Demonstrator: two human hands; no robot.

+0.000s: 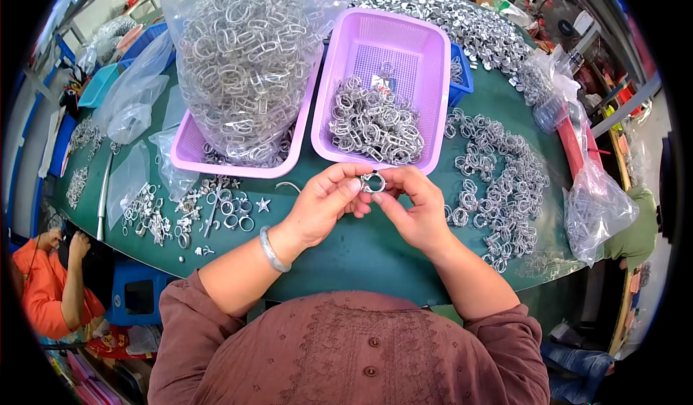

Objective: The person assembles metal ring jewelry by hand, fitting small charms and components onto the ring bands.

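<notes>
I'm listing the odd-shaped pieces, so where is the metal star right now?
In the head view, the metal star lies on the green table, left of centre, between a few loose rings and the left hand.

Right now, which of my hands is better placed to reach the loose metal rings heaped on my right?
Your right hand, I'd judge: it's nearer the heap of rings. Your left hand is farther off, beyond the metal ring both hands hold.
</notes>
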